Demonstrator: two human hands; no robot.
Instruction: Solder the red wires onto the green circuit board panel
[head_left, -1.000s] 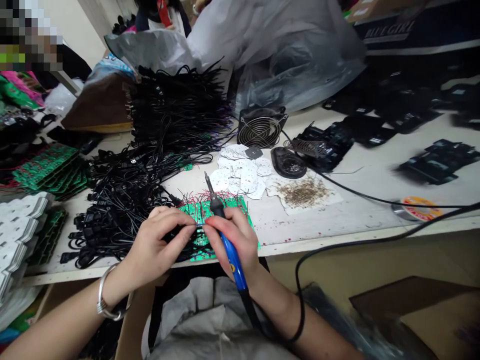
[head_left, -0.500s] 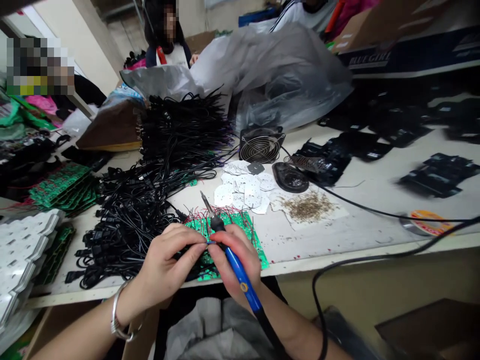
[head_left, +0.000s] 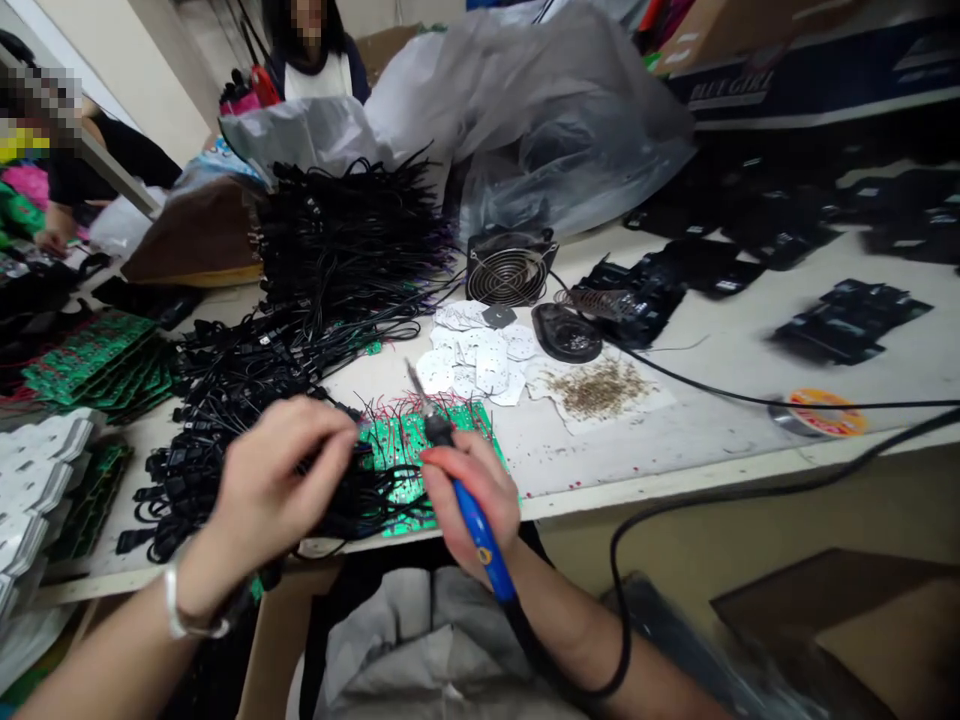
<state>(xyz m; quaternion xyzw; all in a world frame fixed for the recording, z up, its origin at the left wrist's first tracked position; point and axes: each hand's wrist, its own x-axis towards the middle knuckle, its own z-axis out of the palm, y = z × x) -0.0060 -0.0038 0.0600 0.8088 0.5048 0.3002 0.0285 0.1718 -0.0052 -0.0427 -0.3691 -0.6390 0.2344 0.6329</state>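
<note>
Soldering iron (head_left: 482,545): clamped in grip of R hand (head_left: 496,492), by PCBs (head_left: 401,455); L hand (head_left: 281,472): left of PCBs, grip can't be told.

Head view, single: camera worn on the person's head, facing forward and down across the surface (head_left: 615,445). Near range: lap (head_left: 442,640) at the bottom edge, left grip (head_left: 281,475) left of centre, right grip (head_left: 489,490) below the middle. Mid range: fan (head_left: 510,272), above centre. Far range: plastic sheet (head_left: 570,120) and co-worker (head_left: 319,80) at the top. Tilt: the surface's front edge climbs toward the right.
</note>
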